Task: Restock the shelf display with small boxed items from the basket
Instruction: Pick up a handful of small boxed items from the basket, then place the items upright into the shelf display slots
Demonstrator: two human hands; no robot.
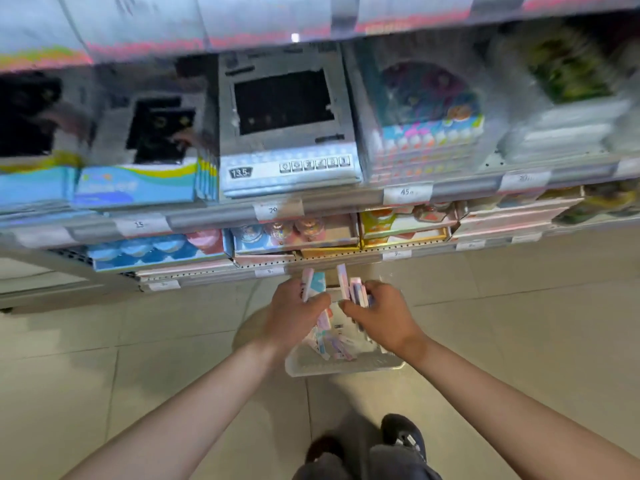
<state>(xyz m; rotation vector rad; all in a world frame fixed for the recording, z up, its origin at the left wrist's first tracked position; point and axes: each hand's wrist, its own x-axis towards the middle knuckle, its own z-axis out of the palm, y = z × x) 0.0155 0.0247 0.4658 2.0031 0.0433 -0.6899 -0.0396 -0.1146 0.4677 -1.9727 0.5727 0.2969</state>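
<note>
Both hands loaded, low shelf dead ahead — stock on its way up.

Shelf display (263,261) sits just beyond the fingers; the basket (311,367) on the floor holds more. Left hand (294,313) curls round pastel boxes (313,284), right hand (377,315) pinches another bunch (353,289) — slim, pink-and-blue, long axes pointing shelfward, both hands equally near.
</note>
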